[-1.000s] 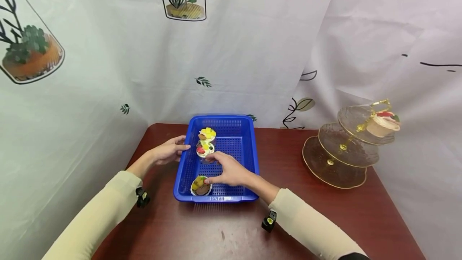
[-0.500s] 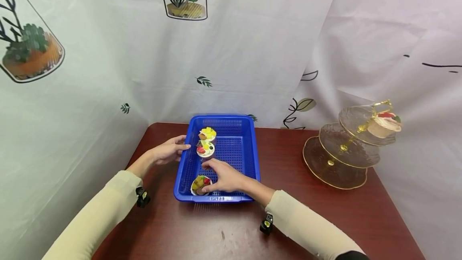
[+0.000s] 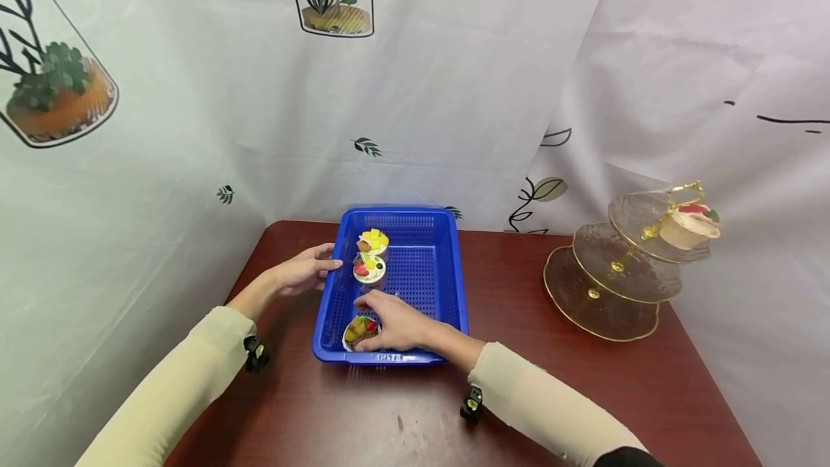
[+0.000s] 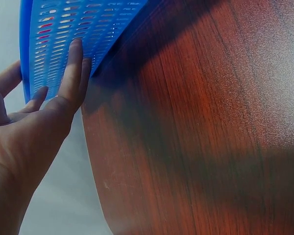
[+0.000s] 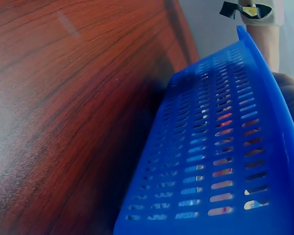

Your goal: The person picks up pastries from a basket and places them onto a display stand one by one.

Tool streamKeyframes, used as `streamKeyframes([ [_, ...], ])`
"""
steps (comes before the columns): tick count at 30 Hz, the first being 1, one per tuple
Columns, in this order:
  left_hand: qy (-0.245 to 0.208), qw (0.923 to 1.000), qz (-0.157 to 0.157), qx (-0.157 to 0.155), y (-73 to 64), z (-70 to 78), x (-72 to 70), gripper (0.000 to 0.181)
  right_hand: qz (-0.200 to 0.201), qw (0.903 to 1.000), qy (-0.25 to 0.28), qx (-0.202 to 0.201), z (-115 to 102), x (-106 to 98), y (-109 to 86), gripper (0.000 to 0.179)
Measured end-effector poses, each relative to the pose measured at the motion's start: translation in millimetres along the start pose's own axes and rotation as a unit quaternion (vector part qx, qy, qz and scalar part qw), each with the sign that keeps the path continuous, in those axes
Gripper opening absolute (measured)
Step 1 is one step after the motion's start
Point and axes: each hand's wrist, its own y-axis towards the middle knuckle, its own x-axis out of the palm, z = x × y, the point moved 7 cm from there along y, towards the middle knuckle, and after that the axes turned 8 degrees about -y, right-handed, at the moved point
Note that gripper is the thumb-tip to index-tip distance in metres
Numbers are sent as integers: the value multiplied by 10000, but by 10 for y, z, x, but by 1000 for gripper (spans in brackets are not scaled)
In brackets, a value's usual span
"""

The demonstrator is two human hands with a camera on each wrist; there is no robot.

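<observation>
Your left hand (image 3: 301, 271) pinched the blue perforated basket (image 3: 395, 357) at its left edge, presumably steadying it. Your right hand (image 3: 400, 324), thumb and fingers parted, spanned the near-left fruit-topped dessert cup (image 3: 356, 331) inside (contact unclear).

Gloss and creases
The basket (image 3: 450, 265) is smooth plastic, the table (image 3: 512, 294) glossy and wood-grained, the backdrop (image 3: 454, 92) wrinkled cloth.

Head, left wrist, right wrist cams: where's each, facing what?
Head: head-worn, facing forward-down at the blue basket; left hand, right hand, both forearms show.
Left wrist: on wrist, facing basket's outer wall; left hand shows.
Right wrist: on wrist, facing outer wall and table; left forearm, part of a hand show.
Wrist views share basket, table.
</observation>
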Motion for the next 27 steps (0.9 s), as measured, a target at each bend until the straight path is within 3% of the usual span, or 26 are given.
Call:
streamKeyframes([
  [27,-65,10000,-9,31,3,-19,-14,56,-408,9990,197,23,51,115,18,66],
])
